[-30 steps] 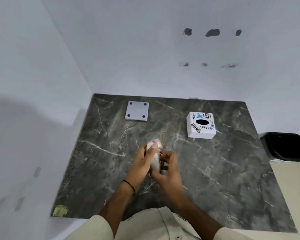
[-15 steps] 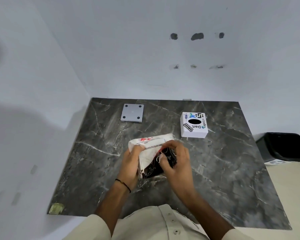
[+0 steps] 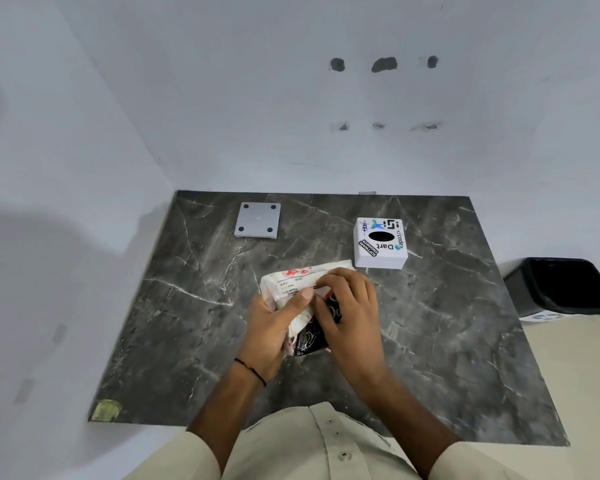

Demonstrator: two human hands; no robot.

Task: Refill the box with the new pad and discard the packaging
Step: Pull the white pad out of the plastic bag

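Note:
Both my hands hold a soft packet over the middle of the dark marble table. The packet is white with red print at its far end and black with pale script near me. My left hand grips its left side, thumb on top. My right hand covers its right side, fingers pinching the wrapper near the middle. A white box with stickers and a black oval opening on top stands beyond my right hand. A flat grey square lid with four dark corner dots lies at the back left.
A black bin stands on the floor off the table's right edge. White walls close the table in at the back and left. A small yellowish patch marks the front left corner.
The packet, bunched up between my hands a second ago, now lies spread out and held flat. My right hand has slid over its right side. The view has shifted slightly.

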